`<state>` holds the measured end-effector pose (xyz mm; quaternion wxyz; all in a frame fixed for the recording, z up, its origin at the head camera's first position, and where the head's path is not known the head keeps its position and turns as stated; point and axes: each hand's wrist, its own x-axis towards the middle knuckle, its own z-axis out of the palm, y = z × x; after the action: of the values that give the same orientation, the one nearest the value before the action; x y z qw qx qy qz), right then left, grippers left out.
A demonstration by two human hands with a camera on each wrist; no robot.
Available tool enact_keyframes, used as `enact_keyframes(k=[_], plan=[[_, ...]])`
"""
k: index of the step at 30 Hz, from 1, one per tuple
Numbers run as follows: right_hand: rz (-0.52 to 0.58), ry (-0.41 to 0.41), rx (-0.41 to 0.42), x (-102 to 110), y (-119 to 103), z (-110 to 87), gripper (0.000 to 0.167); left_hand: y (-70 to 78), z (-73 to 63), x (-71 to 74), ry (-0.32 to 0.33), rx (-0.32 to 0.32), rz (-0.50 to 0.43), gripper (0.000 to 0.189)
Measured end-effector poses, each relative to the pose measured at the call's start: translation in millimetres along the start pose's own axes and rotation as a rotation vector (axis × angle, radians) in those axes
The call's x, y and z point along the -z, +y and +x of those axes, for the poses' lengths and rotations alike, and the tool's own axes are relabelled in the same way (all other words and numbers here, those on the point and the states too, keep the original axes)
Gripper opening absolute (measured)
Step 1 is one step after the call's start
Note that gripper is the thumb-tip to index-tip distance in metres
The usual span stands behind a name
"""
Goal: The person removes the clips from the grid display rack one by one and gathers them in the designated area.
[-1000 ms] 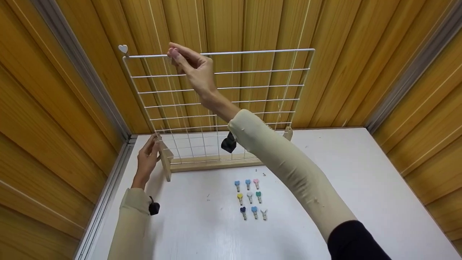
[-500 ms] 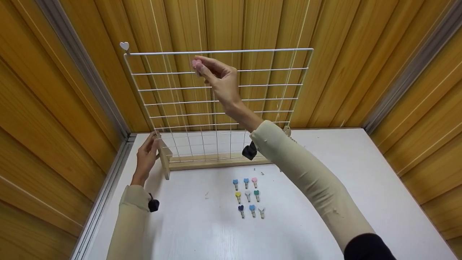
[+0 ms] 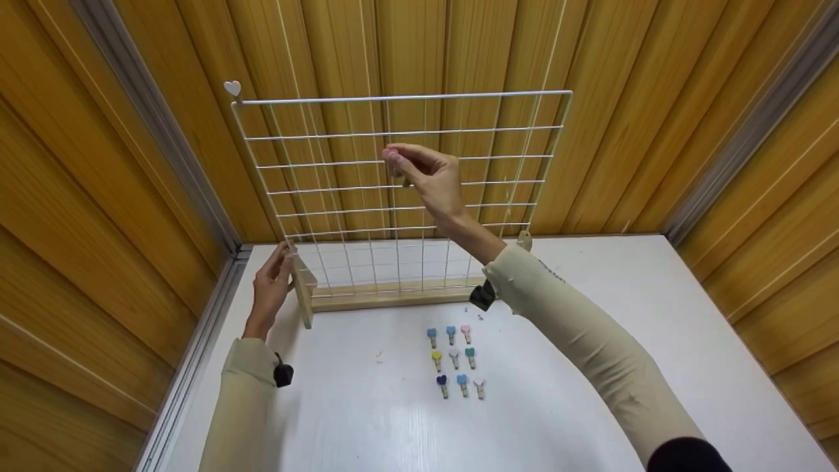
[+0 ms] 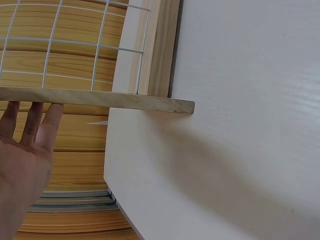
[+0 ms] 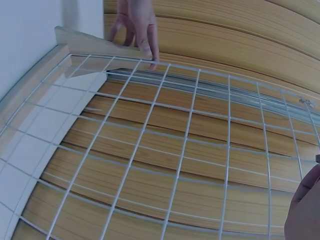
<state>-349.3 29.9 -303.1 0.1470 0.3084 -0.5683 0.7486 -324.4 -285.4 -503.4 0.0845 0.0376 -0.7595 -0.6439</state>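
My right hand (image 3: 438,183) pinches a small pink heart clothespin (image 3: 390,155) between thumb and fingertips, in front of the upper middle of a white wire grid (image 3: 347,188). Most of that clothespin is hidden by the fingers. At the grid's lower left, my left hand (image 3: 272,282) touches the wooden side foot (image 4: 125,101) of the stand with nearly straight fingers, their tips at its outer face in the left wrist view. A white heart clothespin (image 3: 233,88) sits on the grid's top left corner. Several heart clothespins (image 3: 454,357) lie in rows on the table.
The white table (image 3: 367,406) carries the grid's wooden base bar (image 3: 373,301). Small crumbs (image 3: 379,357) are scattered on it. Wood-look panels (image 3: 623,118) enclose the back and both sides, with a metal rail (image 3: 190,367) along the left edge.
My right hand has moved right and down, away from the grid's top bar, with the pink clothespin between its fingers. The left hand stays at the wooden foot.
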Motion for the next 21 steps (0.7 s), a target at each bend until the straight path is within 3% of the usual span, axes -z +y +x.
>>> enact_keyframes(k=[10,21], plan=[[-0.044,-0.027,-0.086,21,15,-23.6,0.016,-1.0,-3.2,0.3,-0.01,-0.013,-0.017,0.057],[-0.094,-0.037,-0.221,27,43,-54.1,0.019,-4.1,-4.7,0.5,-0.022,-0.011,-0.021,0.058]])
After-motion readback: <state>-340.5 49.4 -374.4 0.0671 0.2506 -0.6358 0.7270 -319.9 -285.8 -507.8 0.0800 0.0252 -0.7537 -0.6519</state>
